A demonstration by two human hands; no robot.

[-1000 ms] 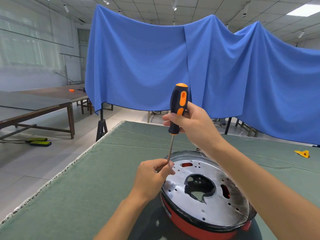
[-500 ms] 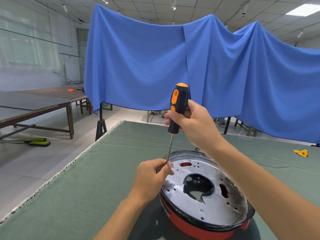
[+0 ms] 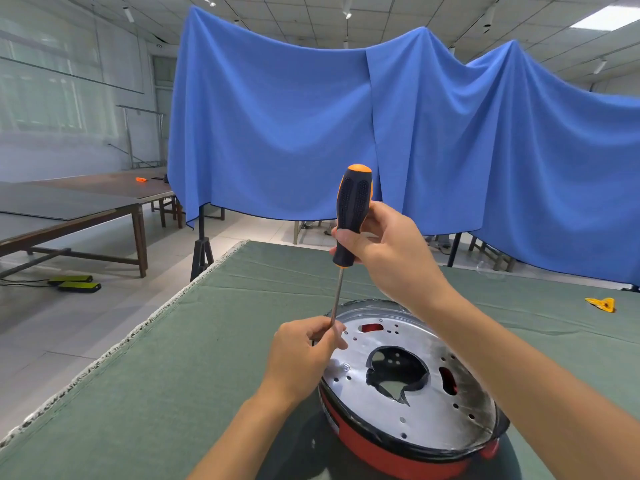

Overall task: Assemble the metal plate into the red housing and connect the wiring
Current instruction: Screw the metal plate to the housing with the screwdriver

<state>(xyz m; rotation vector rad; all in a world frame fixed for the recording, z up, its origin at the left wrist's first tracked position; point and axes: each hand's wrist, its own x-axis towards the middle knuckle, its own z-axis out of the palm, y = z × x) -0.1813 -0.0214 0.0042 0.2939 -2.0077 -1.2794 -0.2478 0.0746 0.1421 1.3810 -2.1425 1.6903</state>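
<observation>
Plate [image 3: 412,386] seated in housing [image 3: 391,448]; right hand [image 3: 384,247] grasps screwdriver [image 3: 353,209], left hand [image 3: 304,351] pinches its shaft at the plate's rim. Fastening appears underway; no wiring visible.

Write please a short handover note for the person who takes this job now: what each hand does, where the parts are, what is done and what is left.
Right hand: grips the handle of the screwdriver, held nearly upright.
Left hand: pinches the lower shaft at the plate's left edge; the tip is hidden behind the fingers.
Parts: the metal plate sits in the red housing on the green table cover.
Done: plate placed in the housing.
Left: the screw under the tip cannot be seen, so check it, then the other holes. No wiring is visible; connecting it is probably still to do.
</observation>
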